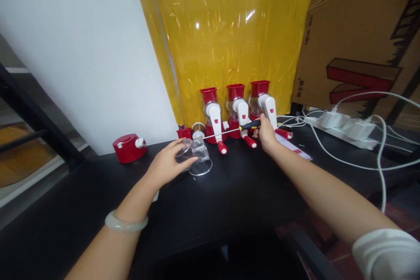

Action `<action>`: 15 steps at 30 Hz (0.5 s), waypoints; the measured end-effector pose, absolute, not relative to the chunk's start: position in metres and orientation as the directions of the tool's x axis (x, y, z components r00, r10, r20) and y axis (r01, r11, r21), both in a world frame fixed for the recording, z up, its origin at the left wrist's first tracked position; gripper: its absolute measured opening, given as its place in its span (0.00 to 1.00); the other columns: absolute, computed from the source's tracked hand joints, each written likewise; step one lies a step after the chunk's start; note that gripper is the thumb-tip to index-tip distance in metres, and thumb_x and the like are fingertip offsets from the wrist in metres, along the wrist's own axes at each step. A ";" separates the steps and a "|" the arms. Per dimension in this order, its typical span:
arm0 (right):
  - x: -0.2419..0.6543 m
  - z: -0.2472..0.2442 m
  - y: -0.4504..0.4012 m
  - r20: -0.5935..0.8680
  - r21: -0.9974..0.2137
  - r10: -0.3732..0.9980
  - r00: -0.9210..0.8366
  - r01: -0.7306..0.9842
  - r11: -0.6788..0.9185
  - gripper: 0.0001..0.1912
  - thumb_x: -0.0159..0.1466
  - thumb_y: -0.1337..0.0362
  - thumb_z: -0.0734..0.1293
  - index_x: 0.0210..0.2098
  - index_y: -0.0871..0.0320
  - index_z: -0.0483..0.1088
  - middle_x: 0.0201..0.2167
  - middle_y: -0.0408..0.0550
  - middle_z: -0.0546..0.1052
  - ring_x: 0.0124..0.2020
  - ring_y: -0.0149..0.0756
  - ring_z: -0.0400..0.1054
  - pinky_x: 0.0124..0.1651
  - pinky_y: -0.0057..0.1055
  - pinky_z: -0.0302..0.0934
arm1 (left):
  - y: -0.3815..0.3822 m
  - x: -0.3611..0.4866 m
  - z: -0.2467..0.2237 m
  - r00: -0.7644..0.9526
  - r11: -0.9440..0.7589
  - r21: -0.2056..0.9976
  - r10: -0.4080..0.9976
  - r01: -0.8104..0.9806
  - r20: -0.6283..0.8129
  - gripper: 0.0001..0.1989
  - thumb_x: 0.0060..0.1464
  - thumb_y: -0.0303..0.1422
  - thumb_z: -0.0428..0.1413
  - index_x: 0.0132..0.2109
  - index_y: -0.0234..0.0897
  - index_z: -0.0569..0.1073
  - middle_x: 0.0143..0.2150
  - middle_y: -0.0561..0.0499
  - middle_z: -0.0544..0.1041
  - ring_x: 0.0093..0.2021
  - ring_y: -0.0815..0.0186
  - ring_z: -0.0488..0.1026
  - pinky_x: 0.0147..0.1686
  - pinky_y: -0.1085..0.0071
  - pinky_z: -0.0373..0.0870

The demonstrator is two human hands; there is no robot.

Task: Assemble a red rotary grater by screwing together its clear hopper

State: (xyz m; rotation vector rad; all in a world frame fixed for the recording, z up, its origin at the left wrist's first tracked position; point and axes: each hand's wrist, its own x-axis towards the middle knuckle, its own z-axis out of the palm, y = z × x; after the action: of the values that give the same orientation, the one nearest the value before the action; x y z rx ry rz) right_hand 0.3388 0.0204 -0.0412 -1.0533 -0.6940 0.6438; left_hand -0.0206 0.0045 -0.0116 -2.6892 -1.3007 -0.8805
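My left hand [170, 162] is closed around a clear plastic housing [201, 164], thumb in front and fingers over its left side. In my right hand [265, 134] is a screwdriver [248, 125] with a black and yellow handle. Its long metal shaft points left, and the tip reaches the top of the clear housing; whether it touches a screw is too small to tell. Just behind stand three red and white rotary graters, the left one [214, 118], the middle one [241, 113] and the right one [265, 105], each with a crank.
A red round base [130, 148] sits at the left on the black table [226, 201]. Behind my left hand are a grater drum [198, 129] and a small red part [184, 133]. White cables and a power strip [348, 130] lie at the right, before a cardboard box [361, 43].
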 end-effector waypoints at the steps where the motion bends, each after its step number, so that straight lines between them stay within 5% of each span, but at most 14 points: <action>1: 0.338 -0.040 0.020 0.170 -0.926 0.759 0.629 -0.162 0.341 0.18 0.69 0.46 0.59 0.32 0.53 0.63 0.14 0.37 0.65 0.12 0.28 0.59 0.15 0.24 0.58 | 0.004 -0.021 -0.012 0.494 -0.654 0.214 0.711 0.725 0.501 0.26 0.56 0.53 0.60 0.54 0.42 0.77 0.64 0.41 0.73 0.61 0.48 0.72 0.62 0.49 0.68; 7: 0.341 -0.042 0.019 0.184 -0.886 0.799 0.573 -0.256 0.388 0.12 0.64 0.55 0.58 0.35 0.54 0.68 0.22 0.41 0.74 0.19 0.31 0.70 0.22 0.26 0.64 | 0.007 -0.022 -0.014 0.501 -0.667 0.199 0.694 0.718 0.518 0.25 0.56 0.53 0.60 0.53 0.42 0.77 0.64 0.41 0.73 0.61 0.48 0.73 0.62 0.49 0.68; 15: 0.339 -0.041 0.020 0.189 -0.887 0.792 0.580 -0.245 0.391 0.09 0.64 0.56 0.62 0.36 0.53 0.66 0.17 0.37 0.69 0.15 0.30 0.65 0.19 0.24 0.60 | 0.006 -0.022 -0.013 0.503 -0.668 0.204 0.696 0.716 0.513 0.26 0.56 0.53 0.60 0.53 0.41 0.77 0.64 0.41 0.73 0.61 0.48 0.72 0.63 0.49 0.67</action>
State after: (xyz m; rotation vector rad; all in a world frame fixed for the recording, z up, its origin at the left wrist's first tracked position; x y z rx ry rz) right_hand 0.3387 0.0200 -0.0405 -0.9488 -0.6765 0.7265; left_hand -0.0218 0.0062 -0.0126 -2.6928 -1.2653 -0.8930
